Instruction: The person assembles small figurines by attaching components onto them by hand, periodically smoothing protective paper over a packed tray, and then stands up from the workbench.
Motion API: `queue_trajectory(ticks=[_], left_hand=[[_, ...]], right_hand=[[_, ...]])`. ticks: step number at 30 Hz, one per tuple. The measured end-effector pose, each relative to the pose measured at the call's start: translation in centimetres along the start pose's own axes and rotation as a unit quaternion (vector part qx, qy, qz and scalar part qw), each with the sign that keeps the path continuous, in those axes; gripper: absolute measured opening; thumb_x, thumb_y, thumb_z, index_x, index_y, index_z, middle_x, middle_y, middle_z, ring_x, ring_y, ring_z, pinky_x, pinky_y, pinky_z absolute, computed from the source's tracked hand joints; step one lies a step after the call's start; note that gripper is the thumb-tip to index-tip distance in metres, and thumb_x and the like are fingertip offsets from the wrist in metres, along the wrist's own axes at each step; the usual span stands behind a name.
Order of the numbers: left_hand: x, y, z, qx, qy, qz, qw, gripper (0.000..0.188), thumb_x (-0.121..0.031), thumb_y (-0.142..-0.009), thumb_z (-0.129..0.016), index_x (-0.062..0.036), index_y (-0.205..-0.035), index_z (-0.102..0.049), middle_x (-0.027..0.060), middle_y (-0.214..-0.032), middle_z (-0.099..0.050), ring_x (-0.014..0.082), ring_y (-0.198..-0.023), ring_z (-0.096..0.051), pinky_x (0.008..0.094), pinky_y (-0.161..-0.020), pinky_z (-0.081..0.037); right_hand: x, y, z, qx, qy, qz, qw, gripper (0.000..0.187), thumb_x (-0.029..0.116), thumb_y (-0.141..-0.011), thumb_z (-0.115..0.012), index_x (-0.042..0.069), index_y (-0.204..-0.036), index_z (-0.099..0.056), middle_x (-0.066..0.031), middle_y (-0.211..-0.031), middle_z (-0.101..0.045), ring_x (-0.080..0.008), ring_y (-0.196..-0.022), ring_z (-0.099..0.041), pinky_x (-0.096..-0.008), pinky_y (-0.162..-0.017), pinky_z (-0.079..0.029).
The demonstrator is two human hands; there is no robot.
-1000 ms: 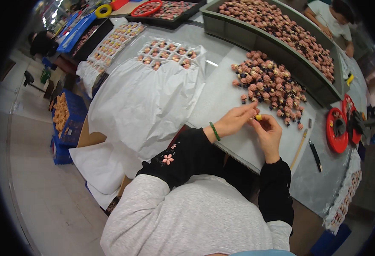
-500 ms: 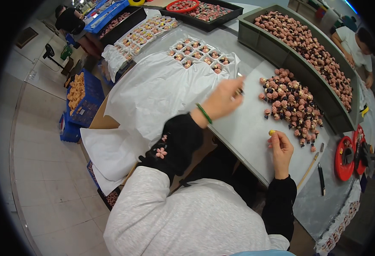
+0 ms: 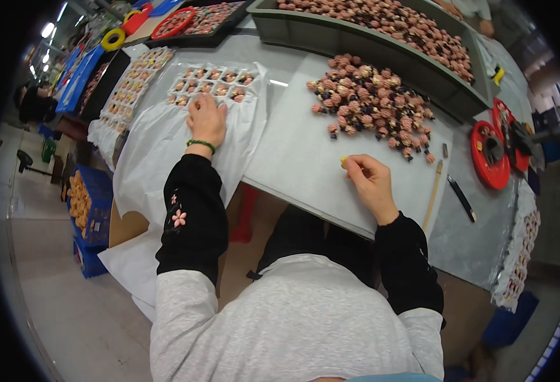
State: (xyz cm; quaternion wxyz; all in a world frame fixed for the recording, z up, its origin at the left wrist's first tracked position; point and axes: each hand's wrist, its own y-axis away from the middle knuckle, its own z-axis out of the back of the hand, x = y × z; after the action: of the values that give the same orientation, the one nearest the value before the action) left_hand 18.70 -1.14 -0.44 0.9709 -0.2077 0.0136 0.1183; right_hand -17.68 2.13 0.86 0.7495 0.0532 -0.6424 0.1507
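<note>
My left hand (image 3: pixel 207 121), with a green bead bracelet, reaches over a white compartment tray (image 3: pixel 259 79) lined with thin white sheet. Its fingers are bent down among small pink-headed figurines (image 3: pixel 213 75) seated in the cells; what the fingertips hold is hidden. My right hand (image 3: pixel 372 184) hovers over the pale board (image 3: pixel 293 165) and pinches a small yellow piece (image 3: pixel 343 162) between thumb and forefinger. Beyond it lies a loose heap of pink-headed, dark-bodied figurines (image 3: pixel 369 102).
A grey-green bin (image 3: pixel 356 48) full of similar figurines stands behind the heap. To the right lie a wooden-handled brush (image 3: pixel 434 194), a black pen-like tool (image 3: pixel 461 198) and red round dishes (image 3: pixel 489 156). Another filled tray (image 3: pixel 137 83) sits at left. A co-worker's arm shows beyond the bin.
My left hand has travelled left, from beside the figurine heap to the compartment tray. My right hand still pinches the yellow piece. The whole view has turned.
</note>
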Motion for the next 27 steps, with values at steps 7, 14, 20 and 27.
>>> queue_trajectory(ticks=[7, 14, 20, 27], left_hand=[[-1.4, -0.2, 2.2, 0.122, -0.102, 0.046, 0.986, 0.073, -0.054, -0.087, -0.031, 0.0045, -0.129, -0.031, 0.0198, -0.139, -0.023, 0.0395, -0.131, -0.007, 0.0575, -0.101, -0.007], [-14.6, 1.9, 4.7, 0.001, 0.359, -0.153, 0.921, 0.033, -0.023, -0.076, -0.063, 0.0005, -0.099, -0.057, 0.0162, -0.094, -0.059, 0.0329, -0.089, -0.054, 0.0384, -0.078, -0.042], [-19.7, 3.9, 2.5, 0.085, 0.375, -0.097, 0.918, 0.030, -0.020, -0.074, -0.068, 0.0010, -0.093, -0.060, 0.0128, -0.087, -0.060, 0.0206, -0.071, -0.058, 0.0282, -0.065, -0.047], [-19.3, 5.1, 1.7, 0.195, 0.815, 0.111, 0.533, 0.023, -0.009, -0.083, -0.058, 0.0020, -0.104, -0.055, 0.0048, -0.094, -0.060, 0.0102, -0.084, -0.057, 0.0241, -0.073, -0.049]], right_hand=[[0.8, 0.1, -0.1, 0.014, 0.017, 0.017, 1.000, 0.017, 0.015, -0.084, -0.058, -0.002, -0.088, -0.062, -0.0027, -0.076, -0.061, -0.0068, -0.065, -0.053, -0.0193, -0.060, -0.043], [0.7, 0.1, 0.0, -0.077, 0.014, 0.008, 0.997, 0.018, 0.013, -0.083, -0.060, -0.001, -0.094, -0.061, -0.0024, -0.077, -0.061, -0.0062, -0.065, -0.053, -0.0193, -0.059, -0.043], [0.6, -0.2, 0.2, -0.113, 0.101, 0.050, 0.987, 0.016, 0.006, -0.080, -0.060, -0.001, -0.095, -0.061, -0.0039, -0.079, -0.060, -0.0061, -0.066, -0.053, -0.0196, -0.054, -0.043], [1.2, -1.9, -0.1, -0.083, 0.288, 0.202, 0.932, 0.033, -0.001, -0.072, -0.058, 0.000, -0.105, -0.052, -0.0126, -0.101, -0.054, -0.0228, -0.083, -0.054, -0.0292, -0.067, -0.046]])
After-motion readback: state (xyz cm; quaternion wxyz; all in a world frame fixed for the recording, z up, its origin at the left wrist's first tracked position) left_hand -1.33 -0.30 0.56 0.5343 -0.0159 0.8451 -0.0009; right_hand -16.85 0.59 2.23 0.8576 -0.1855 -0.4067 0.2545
